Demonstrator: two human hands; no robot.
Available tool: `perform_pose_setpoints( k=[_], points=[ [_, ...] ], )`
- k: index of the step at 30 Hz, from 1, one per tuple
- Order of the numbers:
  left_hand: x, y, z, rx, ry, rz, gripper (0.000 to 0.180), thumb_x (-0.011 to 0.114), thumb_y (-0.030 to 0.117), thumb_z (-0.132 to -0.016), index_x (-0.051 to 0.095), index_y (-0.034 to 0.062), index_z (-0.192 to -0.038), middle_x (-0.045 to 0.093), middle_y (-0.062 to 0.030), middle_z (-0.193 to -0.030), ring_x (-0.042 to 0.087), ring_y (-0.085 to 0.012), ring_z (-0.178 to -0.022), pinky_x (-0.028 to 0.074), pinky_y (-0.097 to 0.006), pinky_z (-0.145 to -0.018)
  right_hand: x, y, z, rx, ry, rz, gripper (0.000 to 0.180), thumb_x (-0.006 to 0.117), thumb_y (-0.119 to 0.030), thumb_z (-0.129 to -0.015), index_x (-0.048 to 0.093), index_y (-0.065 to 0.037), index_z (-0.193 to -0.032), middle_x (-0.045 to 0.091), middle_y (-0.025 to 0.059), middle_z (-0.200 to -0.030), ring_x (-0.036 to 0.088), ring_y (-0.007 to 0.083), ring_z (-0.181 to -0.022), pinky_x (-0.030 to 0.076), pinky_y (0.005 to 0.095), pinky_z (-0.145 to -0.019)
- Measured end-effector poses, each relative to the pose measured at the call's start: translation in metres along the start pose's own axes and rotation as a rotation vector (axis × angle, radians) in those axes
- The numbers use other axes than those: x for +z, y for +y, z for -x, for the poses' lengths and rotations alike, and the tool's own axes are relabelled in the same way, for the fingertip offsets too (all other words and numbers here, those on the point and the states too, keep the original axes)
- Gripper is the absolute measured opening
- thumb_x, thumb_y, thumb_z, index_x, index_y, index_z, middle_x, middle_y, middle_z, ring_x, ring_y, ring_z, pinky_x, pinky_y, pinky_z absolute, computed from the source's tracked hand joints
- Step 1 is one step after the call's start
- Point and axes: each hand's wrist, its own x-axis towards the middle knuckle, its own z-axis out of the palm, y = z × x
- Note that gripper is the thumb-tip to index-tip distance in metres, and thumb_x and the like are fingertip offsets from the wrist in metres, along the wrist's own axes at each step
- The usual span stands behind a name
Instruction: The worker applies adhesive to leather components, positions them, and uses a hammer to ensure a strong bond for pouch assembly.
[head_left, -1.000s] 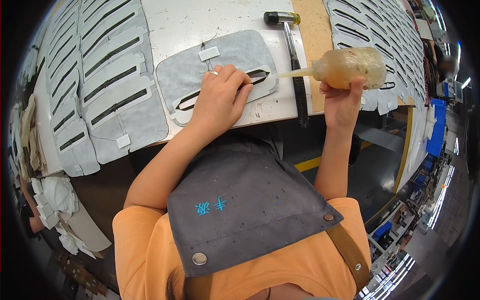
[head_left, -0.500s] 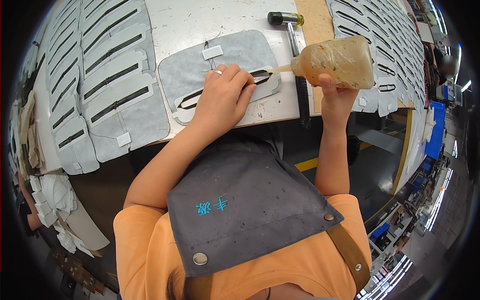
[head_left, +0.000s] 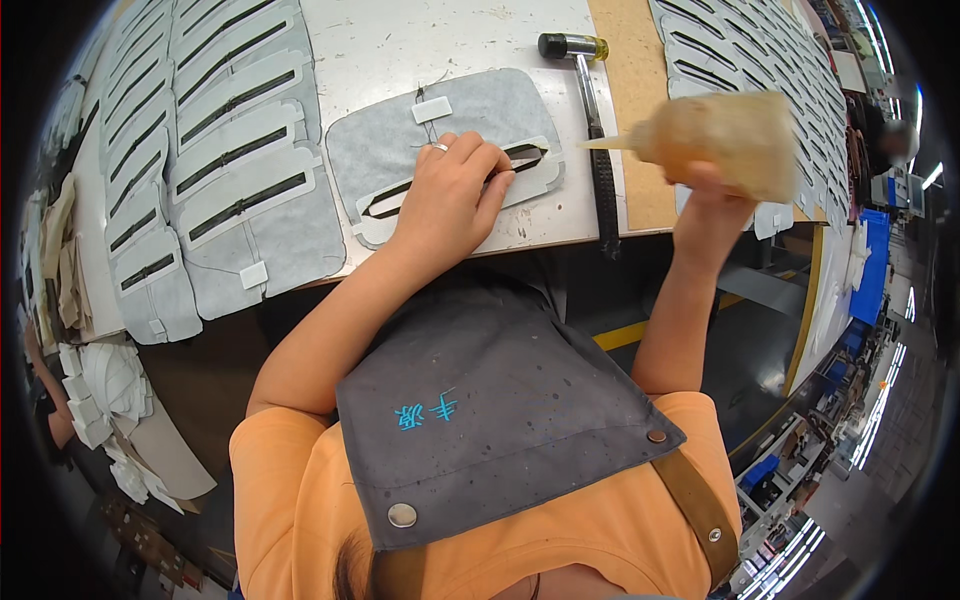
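My right hand [head_left: 708, 215] grips the bottle [head_left: 735, 140], nozzle [head_left: 606, 144] pointing left, just apart from the slanting slot [head_left: 530, 156] in the grey cloth [head_left: 380, 150]; my left hand [head_left: 450, 200] lies across it, pinch unclear.

Table [head_left: 410, 40]: white top, speckled with small dark marks
Tan board [head_left: 635, 50]: a band right of the white part, running far edge to front edge
Middle: one grey cloth piece [head_left: 370, 150], near the front edge
Hammer [head_left: 604, 185]: just right of that piece, head pointing away, black grip at the front edge
Left side: overlapping grey patches [head_left: 225, 165] in rows, with dark slits
Right side: more grey patches [head_left: 745, 60], also in rows
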Motion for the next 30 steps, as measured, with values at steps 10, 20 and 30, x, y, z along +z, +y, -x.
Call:
perform_pose_setpoints(
  k=[10,20,30],
  points=[
    [-0.05,-0.053,-0.029,0.005,0.099,-0.481,0.024,0.064,0.014,-0.085,0.059,0.0017,-0.105,0.058,-0.0115,-0.091,0.056,-0.0255,-0.082,0.046,-0.035,-0.076,-0.081,-0.026,-0.027,0.36,0.139,-1.559,0.07,0.083,-0.028,-0.072,0.045,-0.002,-0.124,0.052,0.0181,-0.114,0.047,0.0104,-0.058,0.043,0.0189,-0.048],
    [-0.098,-0.03,-0.01,-0.555,0.083,0.496,0.036,0.062,0.025,-0.091,0.054,-0.0033,-0.111,0.063,-0.0099,-0.082,0.056,-0.0135,-0.068,0.047,-0.028,-0.062,-0.02,-0.009,0.008,0.528,0.179,-0.662,0.077,0.067,-0.06,-0.079,0.045,-0.007,-0.131,0.054,0.0209,-0.124,0.057,0.0141,-0.075,0.042,0.0197,-0.05],
    [-0.085,0.037,0.057,-0.78,-0.789,0.905,0.027,0.047,0.02,-0.101,0.06,-0.0021,-0.109,0.068,-0.0134,-0.09,0.065,-0.014,-0.076,0.053,-0.026,-0.072,0.03,0.016,0.022,0.357,-0.066,-0.364,0.059,0.072,-0.045,-0.083,0.051,-0.004,-0.119,0.062,0.0063,-0.103,0.063,0.0155,-0.081,0.051,0.0288,-0.057]
  ],
)
